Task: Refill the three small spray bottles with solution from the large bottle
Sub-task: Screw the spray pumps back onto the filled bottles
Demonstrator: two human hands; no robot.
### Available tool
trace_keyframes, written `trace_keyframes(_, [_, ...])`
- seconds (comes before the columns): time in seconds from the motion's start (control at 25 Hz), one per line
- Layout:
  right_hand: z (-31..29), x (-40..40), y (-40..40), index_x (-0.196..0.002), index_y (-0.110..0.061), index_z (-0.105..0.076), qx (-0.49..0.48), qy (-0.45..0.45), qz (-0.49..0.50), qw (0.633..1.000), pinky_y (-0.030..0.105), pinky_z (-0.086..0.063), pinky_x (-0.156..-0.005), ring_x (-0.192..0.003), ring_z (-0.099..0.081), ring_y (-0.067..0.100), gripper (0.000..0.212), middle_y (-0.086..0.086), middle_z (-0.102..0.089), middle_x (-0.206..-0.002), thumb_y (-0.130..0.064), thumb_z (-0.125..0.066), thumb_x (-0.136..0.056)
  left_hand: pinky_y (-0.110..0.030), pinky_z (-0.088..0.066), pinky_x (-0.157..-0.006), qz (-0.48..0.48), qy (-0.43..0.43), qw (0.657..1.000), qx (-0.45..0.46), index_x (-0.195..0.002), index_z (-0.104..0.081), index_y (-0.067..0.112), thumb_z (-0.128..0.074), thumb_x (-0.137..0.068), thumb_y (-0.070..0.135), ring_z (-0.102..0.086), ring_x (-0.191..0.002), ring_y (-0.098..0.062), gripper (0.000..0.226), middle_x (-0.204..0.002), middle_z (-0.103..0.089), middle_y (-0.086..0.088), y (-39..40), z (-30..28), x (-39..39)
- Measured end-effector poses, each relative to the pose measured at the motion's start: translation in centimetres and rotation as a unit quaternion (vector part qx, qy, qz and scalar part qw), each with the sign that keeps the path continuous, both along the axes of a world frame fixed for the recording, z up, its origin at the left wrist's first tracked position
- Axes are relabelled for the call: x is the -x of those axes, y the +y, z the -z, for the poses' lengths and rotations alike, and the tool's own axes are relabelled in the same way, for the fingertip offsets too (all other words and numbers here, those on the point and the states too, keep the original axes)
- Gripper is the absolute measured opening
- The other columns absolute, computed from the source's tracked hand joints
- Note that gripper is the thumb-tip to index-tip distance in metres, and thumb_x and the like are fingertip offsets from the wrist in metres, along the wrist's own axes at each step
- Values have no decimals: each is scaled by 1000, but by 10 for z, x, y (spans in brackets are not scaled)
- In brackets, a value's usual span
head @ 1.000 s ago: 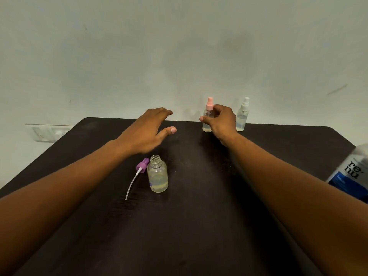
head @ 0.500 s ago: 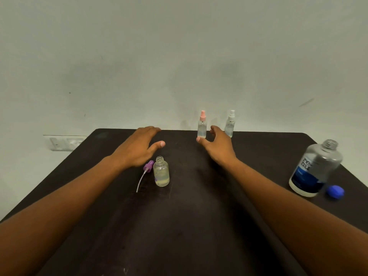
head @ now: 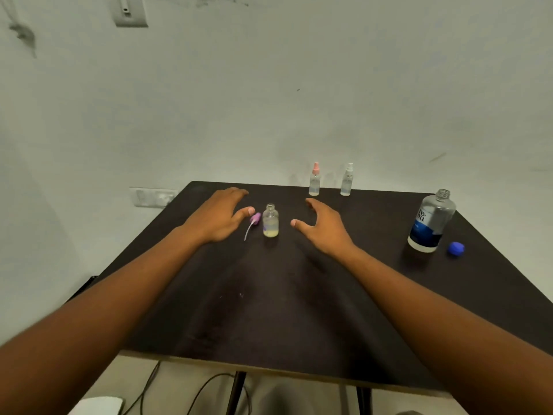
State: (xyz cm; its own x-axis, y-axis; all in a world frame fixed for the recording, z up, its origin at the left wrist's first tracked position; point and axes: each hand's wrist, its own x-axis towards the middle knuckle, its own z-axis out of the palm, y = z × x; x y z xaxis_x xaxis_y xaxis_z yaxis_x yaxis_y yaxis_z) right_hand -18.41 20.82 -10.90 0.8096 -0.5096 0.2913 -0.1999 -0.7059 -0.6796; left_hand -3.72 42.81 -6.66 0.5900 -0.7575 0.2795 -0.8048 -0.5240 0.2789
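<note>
Altogether three small spray bottles (head: 270,220), one large bottle (head: 431,221)

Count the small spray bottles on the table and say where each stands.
3. An uncapped bottle stands between the hands; a pink-topped bottle and a white-topped bottle stand side by side at the far edge. None looks hidden.

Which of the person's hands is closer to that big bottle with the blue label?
The right hand. It hovers mid-table, well to the left of the big bottle; the left hand is farther left, beyond the small open bottle.
</note>
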Motion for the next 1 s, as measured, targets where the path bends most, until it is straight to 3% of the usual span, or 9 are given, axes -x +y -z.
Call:
trace_keyframes(0.32, [3, -19, 42, -153, -12, -42, -54, 2, -24, 998, 39, -44, -113, -137, -50, 23, 91, 8, -51, -152, -40, -86, -79, -42, -35, -117, -10, -9, 1000, -8, -152, -42, 15, -48, -103, 50, -40, -145, -25, 61, -157, -44, -6, 26, 4, 14])
trace_keyframes(0.64, [31, -83, 36, -153, -13, -38, -149, -15, -15, 989, 27, -46, -100, -121, -56, 15, 99, 1, -57, -138, -36, -91, -73, -39, -32, -117, -9, 6, 1000, -10, -154, -39, 17, -49, -103, 50, -37, -147, -24, 61, -159, -41, -5, 6, 29, -29])
trace_keyframes(0.76, [46, -103, 33, -130, -24, -55, -161, -32, -8, 986, 9, -45, -80, -92, -62, -6, 70, -21, -60, -106, -33, -92, -72, -40, -32, -118, -14, 13, 1000, -14, -154, -39, 18, -49, -103, 50, -36, -148, -23, 62, -160, -40, -5, -5, 39, -48])
trace_keyframes(0.84, [52, -110, 32, -110, -30, -60, -162, -53, -6, 985, 3, -43, -63, -84, -61, -18, 46, -22, -63, -91, -33, -90, -75, -39, -32, -117, -15, 13, 1000, -14, -154, -39, 18, -49, -103, 49, -36, -147, -24, 61, -160, -40, -5, -11, 43, -58])
trace_keyframes(1.0, [55, -116, 31, -98, -31, -65, -179, -87, -16, 980, 11, -46, -63, -80, -65, -4, 26, -12, -68, -91, -37, -84, -82, -39, -34, -116, -11, 14, 1000, -16, -153, -41, 17, -49, -104, 45, -39, -145, -25, 56, -157, -43, -5, -26, 47, -73])
